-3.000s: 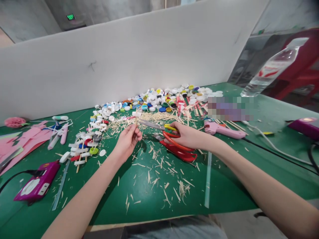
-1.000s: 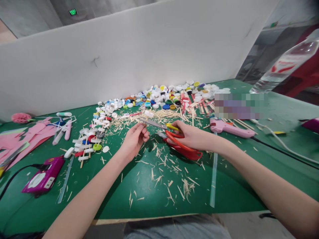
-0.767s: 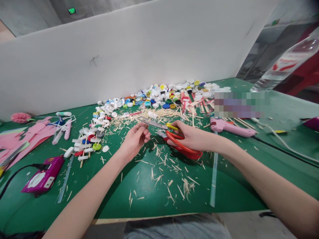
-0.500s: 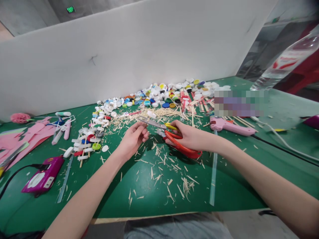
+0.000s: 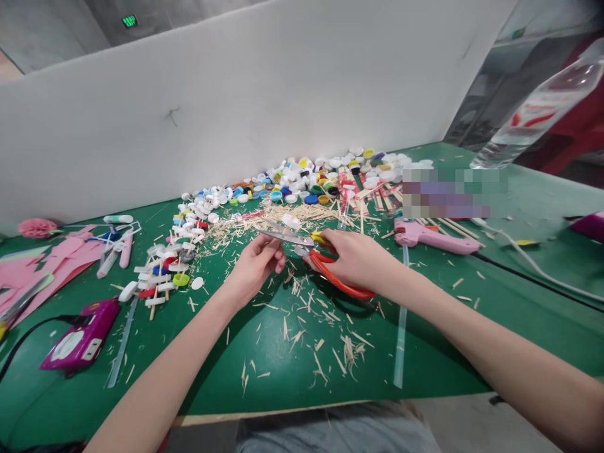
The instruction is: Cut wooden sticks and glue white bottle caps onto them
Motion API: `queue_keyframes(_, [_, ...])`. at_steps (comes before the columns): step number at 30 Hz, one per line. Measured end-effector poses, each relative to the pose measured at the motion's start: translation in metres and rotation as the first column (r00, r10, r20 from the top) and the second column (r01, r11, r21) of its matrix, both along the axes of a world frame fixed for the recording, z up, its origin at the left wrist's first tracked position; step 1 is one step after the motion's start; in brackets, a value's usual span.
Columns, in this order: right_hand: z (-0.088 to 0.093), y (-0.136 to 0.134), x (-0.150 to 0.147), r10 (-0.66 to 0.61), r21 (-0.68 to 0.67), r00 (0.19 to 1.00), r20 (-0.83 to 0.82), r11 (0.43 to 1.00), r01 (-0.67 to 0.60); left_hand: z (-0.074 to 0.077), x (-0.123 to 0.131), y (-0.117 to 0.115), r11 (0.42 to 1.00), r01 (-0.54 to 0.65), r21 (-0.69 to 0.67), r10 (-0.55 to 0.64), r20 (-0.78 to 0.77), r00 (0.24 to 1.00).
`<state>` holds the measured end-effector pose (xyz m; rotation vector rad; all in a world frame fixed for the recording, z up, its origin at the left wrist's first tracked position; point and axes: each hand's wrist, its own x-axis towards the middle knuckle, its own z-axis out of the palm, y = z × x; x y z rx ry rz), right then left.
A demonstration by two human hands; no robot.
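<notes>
My left hand (image 5: 258, 267) is closed, thumb and fingers pinched on a short wooden stick that is mostly hidden by fingers and blades. At its upper end is a white bottle cap (image 5: 291, 221), just above the scissor blades. My right hand (image 5: 353, 255) grips scissors (image 5: 340, 278) with orange-red and yellow handles. Their metal blades point left, over the left fingertips, close to the stick; whether they touch it I cannot tell. Under both hands, wood shavings (image 5: 302, 302) lie scattered on the green table (image 5: 264, 396).
Behind the hands lies a heap of coloured bottle caps (image 5: 302, 176). Caps on sticks (image 5: 163, 277) lie left, with pink paper (image 5: 61, 258) and a magenta power strip (image 5: 82, 336). To the right are a pink glue gun (image 5: 434, 239), its cord and a water bottle (image 5: 538, 113).
The scissors and my right hand have shifted slightly left and turned a little. The white cap appears slightly further right. Both hands keep their grip.
</notes>
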<state>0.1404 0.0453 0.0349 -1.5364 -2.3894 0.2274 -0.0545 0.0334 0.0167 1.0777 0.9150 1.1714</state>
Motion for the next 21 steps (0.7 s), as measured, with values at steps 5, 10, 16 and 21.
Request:
queue_keyframes(5, [0.002, 0.0, 0.003, -0.013, 0.076, 0.993, 0.119, 0.997, 0.004, 0.0, -0.01, 0.001, 0.851, -0.354, 0.389, 0.498, -0.382, 0.778])
queue_keyframes(10, [0.0, -0.004, -0.003, 0.036, 0.198, 0.977, 0.21, 0.977, -0.079, 0.013, -0.028, -0.004, 0.49, 0.121, 0.863, 0.819, -0.504, 0.274])
queue_keyframes(16, [-0.007, -0.011, -0.011, 0.153, 0.284, 0.967, 0.203, 0.936, -0.208, 0.014, -0.026, -0.006, 0.386, 0.465, 0.797, 0.894, -0.448, 0.025])
queue_keyframes(21, [-0.007, -0.013, -0.013, 0.168, 0.308, 0.963, 0.209, 0.924, -0.228, 0.019, -0.023, -0.008, 0.364, 0.471, 0.804, 0.912, -0.411, -0.003])
